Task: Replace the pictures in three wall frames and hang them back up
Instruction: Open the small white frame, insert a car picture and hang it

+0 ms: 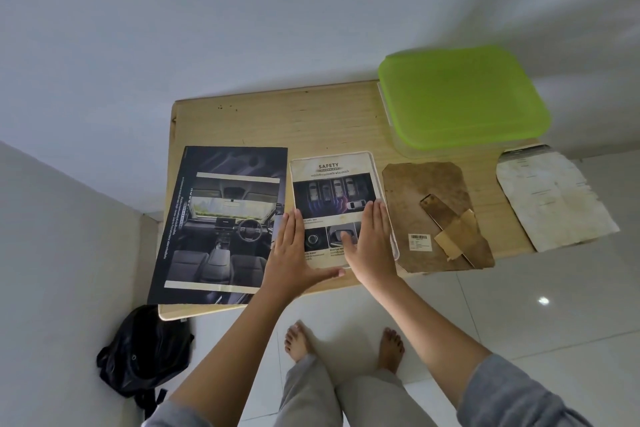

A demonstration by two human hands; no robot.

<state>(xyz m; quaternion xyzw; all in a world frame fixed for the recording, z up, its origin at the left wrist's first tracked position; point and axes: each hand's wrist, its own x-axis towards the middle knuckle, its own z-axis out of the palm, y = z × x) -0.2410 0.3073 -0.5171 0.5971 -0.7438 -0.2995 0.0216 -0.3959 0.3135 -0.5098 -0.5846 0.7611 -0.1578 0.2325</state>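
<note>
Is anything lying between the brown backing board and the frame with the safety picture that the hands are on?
Nothing visible. The backing board lies just right of the frame on bare table. Only the right hand, flat on the frame's right side, and the left hand rest on it.
</note>
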